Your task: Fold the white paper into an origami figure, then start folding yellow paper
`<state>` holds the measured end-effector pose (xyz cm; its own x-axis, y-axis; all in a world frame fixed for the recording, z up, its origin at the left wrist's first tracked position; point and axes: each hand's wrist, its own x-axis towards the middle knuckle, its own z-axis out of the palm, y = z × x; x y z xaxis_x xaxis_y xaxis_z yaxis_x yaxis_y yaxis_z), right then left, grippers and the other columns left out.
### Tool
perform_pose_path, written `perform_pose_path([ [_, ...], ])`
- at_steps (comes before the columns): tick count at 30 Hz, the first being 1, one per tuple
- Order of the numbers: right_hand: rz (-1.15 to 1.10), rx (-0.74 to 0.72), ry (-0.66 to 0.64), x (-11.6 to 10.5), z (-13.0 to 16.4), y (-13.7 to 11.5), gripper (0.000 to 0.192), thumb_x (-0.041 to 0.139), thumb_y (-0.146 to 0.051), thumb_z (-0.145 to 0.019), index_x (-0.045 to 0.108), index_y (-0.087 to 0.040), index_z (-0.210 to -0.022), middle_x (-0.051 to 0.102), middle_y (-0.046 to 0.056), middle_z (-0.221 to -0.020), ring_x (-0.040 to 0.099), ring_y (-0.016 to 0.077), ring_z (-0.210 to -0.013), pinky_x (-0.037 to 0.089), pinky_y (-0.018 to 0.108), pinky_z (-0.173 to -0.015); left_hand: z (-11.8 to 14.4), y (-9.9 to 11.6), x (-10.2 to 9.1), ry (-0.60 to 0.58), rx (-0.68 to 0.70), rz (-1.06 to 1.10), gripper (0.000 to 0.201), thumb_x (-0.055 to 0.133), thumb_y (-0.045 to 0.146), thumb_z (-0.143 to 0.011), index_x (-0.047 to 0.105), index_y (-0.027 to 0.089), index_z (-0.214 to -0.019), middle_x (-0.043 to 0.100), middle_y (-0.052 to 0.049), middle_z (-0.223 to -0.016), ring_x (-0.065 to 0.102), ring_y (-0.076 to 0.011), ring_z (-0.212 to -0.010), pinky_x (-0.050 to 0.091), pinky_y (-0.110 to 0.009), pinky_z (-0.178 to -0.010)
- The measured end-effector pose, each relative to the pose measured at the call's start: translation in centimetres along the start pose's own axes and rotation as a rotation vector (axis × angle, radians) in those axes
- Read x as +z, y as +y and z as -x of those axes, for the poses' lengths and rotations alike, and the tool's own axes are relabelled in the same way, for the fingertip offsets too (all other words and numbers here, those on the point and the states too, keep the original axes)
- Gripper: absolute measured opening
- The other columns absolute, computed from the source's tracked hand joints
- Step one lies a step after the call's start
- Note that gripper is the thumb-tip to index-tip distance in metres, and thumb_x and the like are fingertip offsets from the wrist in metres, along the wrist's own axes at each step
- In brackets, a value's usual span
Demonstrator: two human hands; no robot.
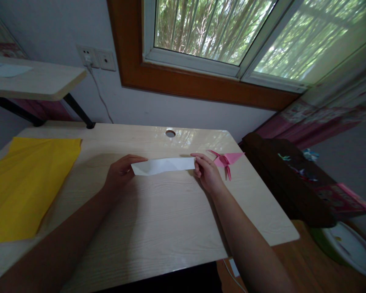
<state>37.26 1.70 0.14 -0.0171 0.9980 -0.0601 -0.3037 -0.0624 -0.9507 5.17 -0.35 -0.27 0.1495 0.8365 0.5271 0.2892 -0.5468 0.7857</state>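
A long white strip of paper (164, 166) is stretched between my two hands, held above the wooden desk. My left hand (119, 173) pinches its left end, the index finger lying along the top edge. At the other end my right hand (206, 173) grips the strip between thumb and fingers. Just beyond my right hand lies a folded pink paper figure (227, 159) with narrow points, apart from the strip. A faint bend or crease shows across the white paper.
Large yellow paper (27, 183) lies at the desk's left. A raised shelf (57, 83) on black legs stands at the back left. The desktop (171, 228) has a round cable hole (170, 133) near the wall. Right of the desk is a dark brown cabinet (271, 179).
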Motion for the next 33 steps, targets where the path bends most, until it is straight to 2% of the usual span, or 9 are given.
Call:
perform_pose_path([
  [2,0.106,-0.093,0.044,-0.2,-0.2,0.3,0.022,0.075,-0.03,-0.08,0.076,-0.025,-0.102,0.055,-0.006,-0.064,0.041,0.0062,-0.048,0.031,0.018,-0.041,-0.1,0.1,0.0,0.082,-0.083,0.05,0.018,0.07,0.03,-0.091,0.076,0.022,-0.106,0.076,-0.006,-0.106,0.07,-0.0204,-0.099,0.055,-0.032,-0.088],
  [4,0.213,-0.169,0.045,-0.4,-0.2,0.5,0.035,0.076,-0.026,-0.077,0.074,-0.03,-0.112,0.065,-0.002,-0.089,0.052,0.0076,-0.061,0.041,0.019,-0.052,-0.2,0.1,0.0,0.133,-0.142,0.076,0.02,0.072,0.034,-0.09,0.076,0.021,-0.103,0.076,-0.006,-0.103,0.07,-0.0207,-0.097,0.055,-0.032,-0.087],
  [7,0.308,-0.22,-0.029,-0.3,0.0,0.5,0.057,0.077,-0.023,-0.074,0.067,-0.038,-0.128,0.063,0.0,-0.129,0.062,0.0134,-0.087,0.052,0.027,-0.073,-0.3,0.1,0.1,0.131,-0.17,0.128,0.022,0.074,0.038,-0.088,0.077,0.022,-0.102,0.076,-0.006,-0.103,0.07,-0.022,-0.098,0.054,-0.034,-0.088],
  [9,0.329,-0.257,-0.095,-0.2,0.0,0.4,0.055,0.077,-0.022,-0.072,0.07,-0.038,-0.124,0.061,0.001,-0.137,0.062,0.0184,-0.104,0.052,0.032,-0.085,-0.2,-0.1,0.2,0.092,-0.145,0.161,0.021,0.073,0.037,-0.089,0.078,0.023,-0.104,0.075,-0.006,-0.106,0.069,-0.0224,-0.1,0.053,-0.035,-0.09],
  [11,0.331,-0.276,-0.149,0.0,0.1,0.3,0.039,0.077,-0.02,-0.071,0.077,-0.033,-0.108,0.066,0.002,-0.131,0.061,0.0212,-0.112,0.052,0.034,-0.091,-0.2,-0.4,0.2,0.045,-0.101,0.165,0.019,0.07,0.034,-0.091,0.078,0.026,-0.106,0.074,-0.007,-0.109,0.068,-0.0221,-0.104,0.052,-0.035,-0.093],
  [14,0.28,-0.202,-0.166,0.2,0.2,0.3,0.015,0.078,-0.024,-0.073,0.079,-0.027,-0.087,0.075,0.003,-0.104,0.066,0.0203,-0.095,0.053,0.035,-0.085,-0.2,-0.7,0.1,-0.004,-0.055,0.122,0.018,0.067,0.031,-0.093,0.079,0.027,-0.107,0.072,-0.006,-0.108,0.067,-0.021,-0.103,0.052,-0.034,-0.093],
  [17,0.265,-0.171,-0.136,0.3,0.3,0.3,0.008,0.08,-0.028,-0.075,0.078,-0.025,-0.083,0.076,0.003,-0.092,0.066,0.0183,-0.084,0.053,0.035,-0.085,-0.4,-0.5,0.0,-0.031,-0.05,0.13,0.019,0.068,0.031,-0.092,0.079,0.027,-0.108,0.07,-0.006,-0.105,0.068,-0.019,-0.092,0.055,-0.033,-0.084],
  [27,0.326,-0.312,-0.176,-0.5,0.0,0.3,0.013,0.078,-0.024,-0.075,0.081,-0.031,-0.085,0.074,0.003,-0.104,0.065,0.0225,-0.106,0.047,0.04,-0.104,-0.5,0.3,-0.2,-0.176,0.05,0.14,0.017,0.073,0.035,-0.089,0.08,0.029,-0.104,0.072,-0.009,-0.112,0.068,-0.0229,-0.104,0.056,-0.037,-0.093],
  [33,0.335,-0.32,-0.17,-0.2,0.2,0.1,0.006,0.078,-0.026,-0.079,0.081,-0.03,-0.083,0.069,0.003,-0.108,0.063,0.0223,-0.109,0.045,0.038,-0.104,-0.3,0.9,-0.1,-0.084,-0.043,0.106,0.013,0.073,0.035,-0.089,0.079,0.024,-0.094,0.074,-0.007,-0.107,0.068,-0.0226,-0.101,0.054,-0.037,-0.093],
])
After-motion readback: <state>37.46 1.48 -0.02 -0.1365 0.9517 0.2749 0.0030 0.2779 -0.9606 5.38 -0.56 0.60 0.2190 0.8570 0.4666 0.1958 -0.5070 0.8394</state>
